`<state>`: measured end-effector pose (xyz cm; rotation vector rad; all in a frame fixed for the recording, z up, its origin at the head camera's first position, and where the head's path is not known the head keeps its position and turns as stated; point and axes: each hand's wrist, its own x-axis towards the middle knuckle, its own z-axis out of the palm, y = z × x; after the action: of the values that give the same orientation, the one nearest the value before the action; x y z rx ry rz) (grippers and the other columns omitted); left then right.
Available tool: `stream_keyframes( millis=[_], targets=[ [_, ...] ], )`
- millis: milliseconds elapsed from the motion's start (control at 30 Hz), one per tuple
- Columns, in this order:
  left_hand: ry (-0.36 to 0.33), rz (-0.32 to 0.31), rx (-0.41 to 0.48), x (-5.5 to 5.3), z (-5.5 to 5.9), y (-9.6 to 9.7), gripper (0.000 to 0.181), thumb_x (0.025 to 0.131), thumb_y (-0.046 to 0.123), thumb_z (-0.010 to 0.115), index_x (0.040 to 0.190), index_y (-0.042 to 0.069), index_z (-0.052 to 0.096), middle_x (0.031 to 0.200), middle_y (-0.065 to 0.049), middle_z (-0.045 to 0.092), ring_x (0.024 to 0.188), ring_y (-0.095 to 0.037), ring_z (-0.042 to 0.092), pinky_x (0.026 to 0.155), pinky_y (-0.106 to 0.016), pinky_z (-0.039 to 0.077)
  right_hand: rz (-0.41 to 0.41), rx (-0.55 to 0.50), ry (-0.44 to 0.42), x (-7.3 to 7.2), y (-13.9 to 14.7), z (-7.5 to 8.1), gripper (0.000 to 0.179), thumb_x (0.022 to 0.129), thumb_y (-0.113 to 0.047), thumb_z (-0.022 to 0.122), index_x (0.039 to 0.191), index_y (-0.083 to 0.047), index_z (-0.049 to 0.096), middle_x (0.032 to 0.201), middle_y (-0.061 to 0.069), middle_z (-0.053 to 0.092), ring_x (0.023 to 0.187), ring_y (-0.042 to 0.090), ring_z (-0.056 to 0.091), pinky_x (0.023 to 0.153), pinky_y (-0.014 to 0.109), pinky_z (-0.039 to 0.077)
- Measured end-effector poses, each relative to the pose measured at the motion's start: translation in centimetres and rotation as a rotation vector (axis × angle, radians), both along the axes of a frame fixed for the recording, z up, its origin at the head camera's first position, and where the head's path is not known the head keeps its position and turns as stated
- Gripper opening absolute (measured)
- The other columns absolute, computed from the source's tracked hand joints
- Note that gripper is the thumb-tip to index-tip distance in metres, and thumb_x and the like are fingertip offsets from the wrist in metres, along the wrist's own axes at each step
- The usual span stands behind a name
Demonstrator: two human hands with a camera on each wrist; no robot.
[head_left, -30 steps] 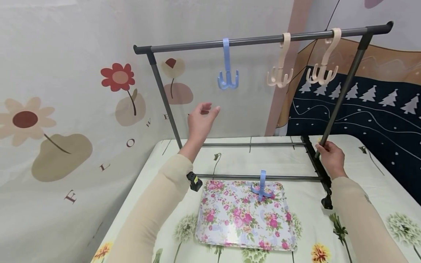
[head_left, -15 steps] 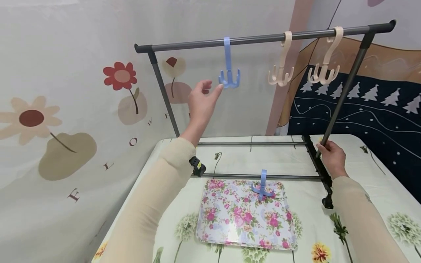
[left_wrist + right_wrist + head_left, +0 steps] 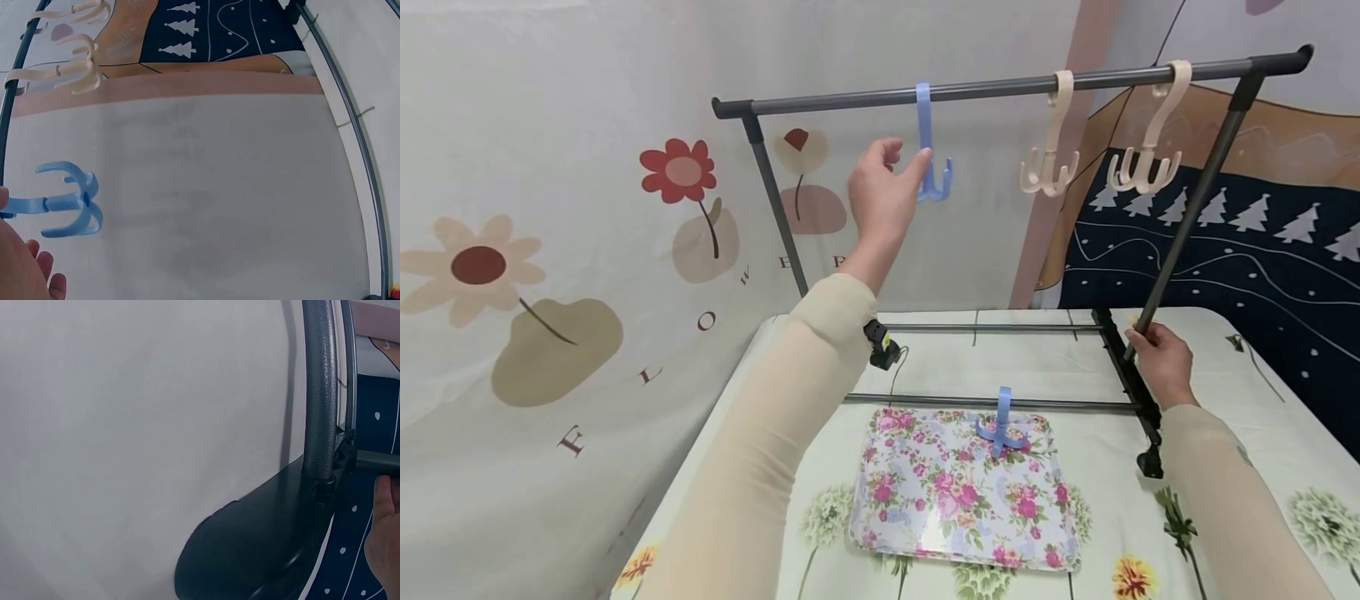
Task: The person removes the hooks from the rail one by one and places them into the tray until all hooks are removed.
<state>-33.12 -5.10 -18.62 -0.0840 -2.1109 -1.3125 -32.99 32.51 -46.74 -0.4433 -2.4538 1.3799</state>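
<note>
A blue four-prong hook [image 3: 924, 121] hangs from the top bar [image 3: 850, 102] of a grey metal rack. My left hand [image 3: 883, 196] is raised beside it, fingers loosely bent, and the thumb overlaps the stem in the head view. In the left wrist view, the thumb tip comes close to the stem of the blue hook [image 3: 62, 202], and the other fingers lie apart from it. My right hand [image 3: 1163, 362] grips the right upright post [image 3: 1180, 225] low down, near the black base foot. In the right wrist view, fingers of the right hand [image 3: 382, 531] touch the post [image 3: 378, 462].
Two cream hooks [image 3: 1051, 137] hang farther right on the bar. On the flower-printed table [image 3: 820, 467] lies a floral tray [image 3: 955, 500], with a second blue hook [image 3: 1002, 417] on its far edge. Low crossbars [image 3: 940, 402] join the rack's base. A curtain stands behind.
My left hand has risen and moved right from below the hanging blue hook to beside its stem. The right hand keeps its hold on the post.
</note>
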Motion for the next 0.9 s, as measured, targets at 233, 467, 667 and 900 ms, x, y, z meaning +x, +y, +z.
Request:
stream_keyframes(
  millis=[233, 467, 667, 900],
  targets=[
    [-0.04, 0.034, 0.108, -0.8, 0.5, 1.4, 0.04, 0.09, 0.031, 0.074, 0.123, 0.01, 0.066, 0.111, -0.002, 0.064, 0.102, -0.014, 0.057, 0.084, -0.02, 0.045, 0.01, -0.005, 0.0, 0.0, 0.3, -0.2, 0.05, 0.106, -0.038, 0.045, 0.134, 0.002, 0.054, 0.132, 0.024, 0.057, 0.121, 0.039, 0.048, 0.093, 0.053, 0.039],
    [-0.07, 0.069, 0.172, -1.4, 0.8, 2.7, 0.042, 0.089, 0.032, 0.076, 0.125, 0.014, 0.065, 0.113, -0.001, 0.064, 0.1, -0.013, 0.056, 0.083, -0.022, 0.046, 0.004, 0.004, 0.003, -0.2, 0.6, -0.4, 0.049, 0.105, -0.038, 0.047, 0.134, 0.001, 0.055, 0.131, 0.023, 0.058, 0.117, 0.035, 0.049, 0.091, 0.05, 0.04],
    [-0.076, 0.105, 0.185, -1.8, 0.6, 3.5, 0.04, 0.09, 0.032, 0.075, 0.124, 0.013, 0.064, 0.11, 0.0, 0.064, 0.096, -0.012, 0.056, 0.081, -0.024, 0.047, -0.003, -0.004, 0.007, 0.0, 0.4, -0.4, 0.05, 0.105, -0.038, 0.047, 0.135, 0.001, 0.055, 0.129, 0.021, 0.057, 0.113, 0.032, 0.049, 0.091, 0.049, 0.041],
    [-0.052, 0.142, 0.15, -2.4, 0.3, 4.0, 0.031, 0.092, 0.03, 0.073, 0.116, 0.012, 0.065, 0.1, 0.002, 0.061, 0.089, -0.011, 0.056, 0.077, -0.024, 0.046, 0.011, -0.047, 0.004, -0.1, 0.3, -0.2, 0.053, 0.105, -0.04, 0.046, 0.14, -0.001, 0.052, 0.136, 0.022, 0.055, 0.125, 0.037, 0.047, 0.099, 0.054, 0.039]
  ],
)
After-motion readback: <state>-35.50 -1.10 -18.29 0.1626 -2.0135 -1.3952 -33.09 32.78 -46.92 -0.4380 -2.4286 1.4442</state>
